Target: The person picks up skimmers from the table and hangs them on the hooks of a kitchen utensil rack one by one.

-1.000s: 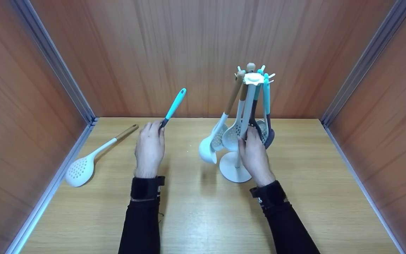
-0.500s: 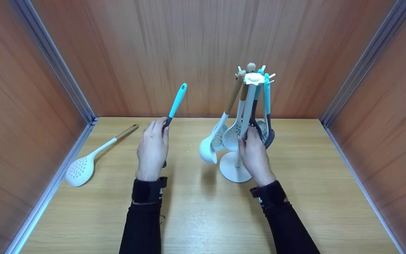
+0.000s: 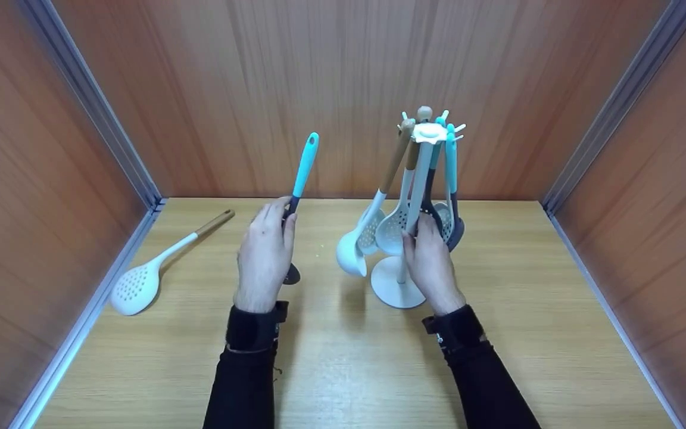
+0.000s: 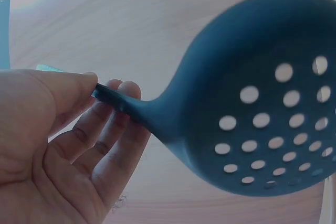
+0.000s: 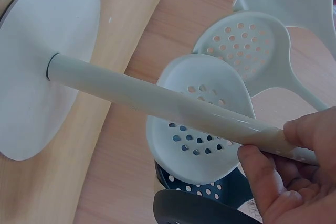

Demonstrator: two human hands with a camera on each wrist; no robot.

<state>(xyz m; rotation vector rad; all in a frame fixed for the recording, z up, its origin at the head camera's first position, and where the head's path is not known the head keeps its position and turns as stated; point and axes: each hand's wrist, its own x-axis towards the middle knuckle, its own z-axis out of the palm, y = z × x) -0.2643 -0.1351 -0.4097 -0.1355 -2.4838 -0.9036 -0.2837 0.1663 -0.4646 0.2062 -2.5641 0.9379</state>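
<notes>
My left hand [image 3: 265,253] pinches the dark neck of a skimmer [image 4: 247,40] between thumb and fingers. Its turquoise handle [image 3: 305,164] points up, and the round, holed head hangs below, mostly hidden by the hand in the head view. To the right, my right hand [image 3: 431,262] grips the white pole [image 5: 131,93] of a utensil stand [image 3: 390,289]. Hanging from the stand are a white ladle [image 3: 350,253] with a brown handle, white skimmers [image 5: 205,77], and dark utensils with turquoise handles, one a dark holed skimmer [image 5: 231,187].
A white skimmer [image 3: 134,290] with a brown handle lies on the table [image 3: 343,369] at the left. Wooden panels [image 3: 319,89] with metal corner strips [image 3: 105,113] enclose the back and both sides.
My left hand has moved a little to the right with the skimmer, whose handle now stands higher and more upright. Its dark head has come into sight beside the hand. The right hand stays put.
</notes>
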